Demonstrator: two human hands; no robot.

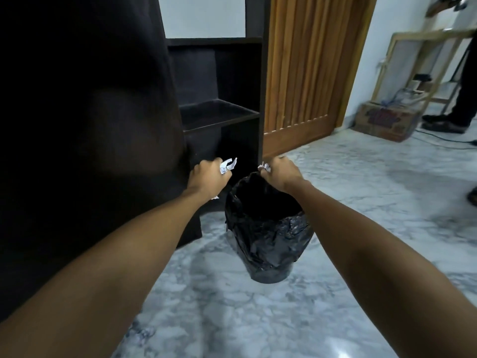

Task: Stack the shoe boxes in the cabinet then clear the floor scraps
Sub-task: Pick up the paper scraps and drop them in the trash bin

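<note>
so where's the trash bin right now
In the head view the black-lined trash bin stands on the marble floor at centre, just right of the dark cabinet, below both hands.

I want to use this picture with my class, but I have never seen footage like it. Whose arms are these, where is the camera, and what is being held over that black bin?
There is no machine here. The camera sits on a person's head and looks forward and down, so the two arms reaching out are that person's own. The left hand grips a crumpled white paper scrap, and the right hand grips a smaller paper scrap. Both hang at the far rim of a bin lined with a black bag, which stands on a grey marbled floor. On the left is a dark cabinet with open shelves; behind is a wooden door.
</note>
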